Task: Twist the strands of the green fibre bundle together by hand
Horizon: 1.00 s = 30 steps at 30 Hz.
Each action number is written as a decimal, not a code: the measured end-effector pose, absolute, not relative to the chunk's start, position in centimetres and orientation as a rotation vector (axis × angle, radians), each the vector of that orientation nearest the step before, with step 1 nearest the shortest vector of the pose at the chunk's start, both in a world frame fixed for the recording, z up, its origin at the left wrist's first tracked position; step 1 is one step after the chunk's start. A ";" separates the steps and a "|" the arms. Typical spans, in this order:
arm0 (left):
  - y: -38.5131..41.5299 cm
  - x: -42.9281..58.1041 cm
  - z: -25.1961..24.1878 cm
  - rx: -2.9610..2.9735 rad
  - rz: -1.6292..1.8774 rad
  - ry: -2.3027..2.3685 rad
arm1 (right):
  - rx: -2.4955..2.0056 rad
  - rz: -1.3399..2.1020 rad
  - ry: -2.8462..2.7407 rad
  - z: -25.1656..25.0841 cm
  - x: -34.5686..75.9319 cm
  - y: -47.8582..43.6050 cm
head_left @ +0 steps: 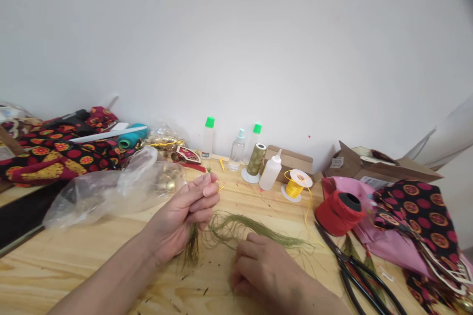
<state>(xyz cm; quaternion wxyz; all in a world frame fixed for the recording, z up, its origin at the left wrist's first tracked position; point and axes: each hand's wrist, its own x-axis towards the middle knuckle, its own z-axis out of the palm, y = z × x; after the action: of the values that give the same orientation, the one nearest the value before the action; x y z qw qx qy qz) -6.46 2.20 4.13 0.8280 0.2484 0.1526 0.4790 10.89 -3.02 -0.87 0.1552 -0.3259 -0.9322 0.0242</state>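
Our left hand (181,216) pinches a hanging dark-olive thread tassel (192,248). Long, loose olive strands (268,230) run left-right beyond our right hand (262,266) — its curled grip unclear.

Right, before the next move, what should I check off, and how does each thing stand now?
1. Thread bundle held: ok, the left hand grips it, strands hanging below.
2. Loose green threads neat: not ok, they lie spread, with messy loops at one end.
3. Right hand free: cannot tell, its curled fingers hide what may be inside.
4. Scissors laid down: ok, beside the red spool, out of both hands.
5. White bottle standing: ok.
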 end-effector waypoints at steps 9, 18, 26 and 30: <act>2.2 -6.4 4.2 0.528 1.017 0.349 | -1.037 0.147 -2.625 -0.2 11.1 -3.0; 2.2 -6.3 4.1 0.585 1.017 0.418 | -1.263 0.349 -2.496 0.7 11.3 -3.7; 1.9 -5.1 3.3 0.789 1.053 0.660 | -1.298 0.894 -1.733 1.3 11.8 -3.7; 1.0 -3.7 2.0 0.854 0.968 0.781 | -1.277 0.903 -1.484 0.9 11.1 -3.5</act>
<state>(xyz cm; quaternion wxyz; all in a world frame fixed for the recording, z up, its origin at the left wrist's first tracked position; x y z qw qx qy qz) -3.66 1.02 2.00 0.7288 0.3877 0.3545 0.4393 11.12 -3.48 0.90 0.4730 -0.5218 -0.6064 0.3691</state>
